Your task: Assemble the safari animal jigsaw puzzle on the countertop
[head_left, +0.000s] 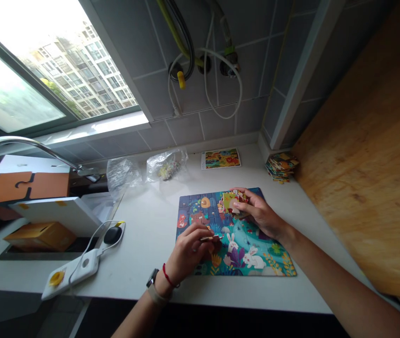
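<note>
An assembled jigsaw puzzle (235, 272) with white rabbits and plants lies flat on the white counter. Over its upper right part, my right hand (261, 213) is closed around a small stack of puzzle pieces (230, 202), with yellow-green and red print on the top one. Lower and to the left, my left hand (191, 244) pinches a thin puzzle piece (207, 238), seen nearly edge-on, above the puzzle. That piece's printed side cannot be made out. My fingers and wrist hide the puzzle's lower left part.
A pile of puzzle pieces (281, 165) sits by the wooden panel (361, 155). At the back lie a picture card (221, 158), a plastic bag with pieces (167, 166) and another clear bag (124, 173). Leftward are a power strip (87, 264), boxes (41, 237) and a faucet (38, 141).
</note>
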The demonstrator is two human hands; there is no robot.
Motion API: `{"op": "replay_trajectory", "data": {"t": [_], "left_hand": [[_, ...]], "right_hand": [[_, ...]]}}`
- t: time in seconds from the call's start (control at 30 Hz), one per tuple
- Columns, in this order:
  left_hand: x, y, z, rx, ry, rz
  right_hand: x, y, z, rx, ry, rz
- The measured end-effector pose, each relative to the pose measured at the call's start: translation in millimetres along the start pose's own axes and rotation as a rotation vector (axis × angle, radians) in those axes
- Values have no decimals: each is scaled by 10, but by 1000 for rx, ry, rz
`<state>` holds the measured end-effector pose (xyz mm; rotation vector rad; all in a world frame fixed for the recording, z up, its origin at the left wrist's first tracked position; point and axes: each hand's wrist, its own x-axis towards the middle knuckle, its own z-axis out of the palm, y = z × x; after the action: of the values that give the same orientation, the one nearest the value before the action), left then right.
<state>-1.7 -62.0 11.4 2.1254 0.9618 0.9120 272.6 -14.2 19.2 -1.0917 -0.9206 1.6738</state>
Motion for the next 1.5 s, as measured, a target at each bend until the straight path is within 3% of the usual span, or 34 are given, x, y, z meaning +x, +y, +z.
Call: {"op": "replay_trajectory", "data": {"t": [0.17, 0.3, 0.4, 0.53, 0.67, 0.77, 0.9, 1.2, 1.4, 1.5], "left_hand": [[196, 90, 157, -153, 204, 12], [434, 85, 216, -125, 338, -18], [588, 5, 280, -62, 365, -35], [675, -126, 381, -1, 372, -7], [643, -244, 443, 33, 402, -30], [598, -329, 477, 120, 322, -113], [572, -399, 518, 209, 161, -158], [587, -241, 501, 270, 64, -63], [594, -171, 513, 322, 45, -48], [592, -188, 520, 323, 48, -49]], "right_hand": [[47, 90, -36, -231, 8, -169], [51, 141, -42, -315, -173, -214], [62, 146, -69, -285, -272, -204], [88, 137, -121, -351, -253, -270], [85, 145, -99, -614, -158, -443], [75, 173, -70, -776, -120, -530], [84, 207, -88, -842, -141, -477], [97, 234, -39, -923, -188, -582], [80, 188, -33, -947, -144, -606], [90, 170, -53, -924, -62, -626]]}}
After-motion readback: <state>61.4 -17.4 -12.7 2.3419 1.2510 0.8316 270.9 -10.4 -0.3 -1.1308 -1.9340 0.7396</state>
